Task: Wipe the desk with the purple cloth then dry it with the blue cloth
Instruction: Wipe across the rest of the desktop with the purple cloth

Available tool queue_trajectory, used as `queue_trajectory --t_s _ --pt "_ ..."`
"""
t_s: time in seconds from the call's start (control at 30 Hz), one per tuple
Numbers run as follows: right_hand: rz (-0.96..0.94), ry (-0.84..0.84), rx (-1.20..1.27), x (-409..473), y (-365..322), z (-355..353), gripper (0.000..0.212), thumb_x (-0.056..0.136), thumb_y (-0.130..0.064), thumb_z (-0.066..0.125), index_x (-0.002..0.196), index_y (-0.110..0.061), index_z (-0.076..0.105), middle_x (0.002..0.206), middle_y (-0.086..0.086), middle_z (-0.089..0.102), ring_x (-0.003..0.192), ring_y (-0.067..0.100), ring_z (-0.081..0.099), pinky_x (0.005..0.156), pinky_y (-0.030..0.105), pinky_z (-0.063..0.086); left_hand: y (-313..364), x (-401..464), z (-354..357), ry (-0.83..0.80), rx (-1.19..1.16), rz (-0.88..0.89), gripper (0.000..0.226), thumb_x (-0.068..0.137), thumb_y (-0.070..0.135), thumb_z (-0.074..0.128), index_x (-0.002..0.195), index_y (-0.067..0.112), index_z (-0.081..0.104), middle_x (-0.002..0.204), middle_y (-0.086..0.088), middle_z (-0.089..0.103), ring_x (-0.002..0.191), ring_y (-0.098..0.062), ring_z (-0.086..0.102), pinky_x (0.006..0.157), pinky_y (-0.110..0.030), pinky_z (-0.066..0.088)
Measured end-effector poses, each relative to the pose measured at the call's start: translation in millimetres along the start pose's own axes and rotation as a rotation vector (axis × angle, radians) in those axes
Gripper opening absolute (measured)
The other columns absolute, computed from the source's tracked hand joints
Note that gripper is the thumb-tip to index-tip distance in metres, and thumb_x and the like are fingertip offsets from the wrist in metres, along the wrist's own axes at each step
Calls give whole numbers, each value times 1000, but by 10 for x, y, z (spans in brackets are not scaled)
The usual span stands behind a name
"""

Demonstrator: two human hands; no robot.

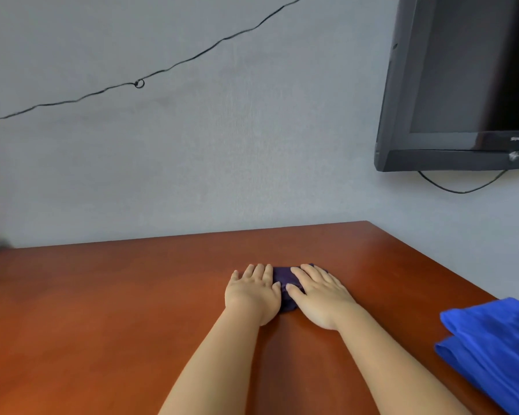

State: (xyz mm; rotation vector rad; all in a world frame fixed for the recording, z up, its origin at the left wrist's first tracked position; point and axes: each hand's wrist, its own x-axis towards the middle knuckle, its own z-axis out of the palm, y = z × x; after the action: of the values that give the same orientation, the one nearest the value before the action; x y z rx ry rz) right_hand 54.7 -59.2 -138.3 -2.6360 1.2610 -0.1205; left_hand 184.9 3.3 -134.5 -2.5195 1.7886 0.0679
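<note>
Both hands press the bunched purple cloth (283, 283) flat on the desk (117, 295), mid-wipe.

The left hand (253, 293) and right hand (319, 295) lie side by side with fingers straight and spread, each grip an open palm bearing down, not a pinch. The cloth sits between and under them, near the desk's centre, toward twelve o'clock from the person. It looks soft, light and limp, likely to crumple or slide out on the smooth wood, so flat pressure on top probably suits it best. The folded blue cloth (492, 348) waits untouched at about three o'clock, at the desk's right edge, well apart; a pinch at a fold should lift it.
</note>
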Motion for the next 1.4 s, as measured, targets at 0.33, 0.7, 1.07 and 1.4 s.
queue_trajectory --t_s 0.33,0.7,1.07,1.4 --pt "21 5 -14 -33 -7 16 58 101 -51 12 155 -30 4 162 -6 -1 148 13 -6 121 35 -1 -4 -2 -4 0 25 1 56 103 37 5 153 15 -6 161 -1 -5 148 -19 -4 120 -41 1" --pt "49 -38 -11 -1121 -217 44 59 101 -51 12 154 -28 1 162 -5 -5 148 15 -8 121 36 -3 144 -1047 13 -47 87 47 56 102 39 4 153 15 -7 161 -2 -6 148 -18 -4 120 -39 1" --pt "179 -11 5 -1826 -755 232 64 100 -53 9 155 -21 -2 162 1 -7 148 21 -9 120 39 -6 -137 -1689 -70 -112 139 177 55 103 40 5 153 20 -9 161 3 -8 148 -14 -5 120 -35 -1" --pt "106 -51 -6 -1933 -1184 305 61 101 -50 10 155 -22 -2 162 1 -7 148 23 -10 119 40 -7 -523 -2056 -67 -124 242 131 56 103 40 5 153 19 -10 161 2 -7 148 -15 -5 120 -37 -1"
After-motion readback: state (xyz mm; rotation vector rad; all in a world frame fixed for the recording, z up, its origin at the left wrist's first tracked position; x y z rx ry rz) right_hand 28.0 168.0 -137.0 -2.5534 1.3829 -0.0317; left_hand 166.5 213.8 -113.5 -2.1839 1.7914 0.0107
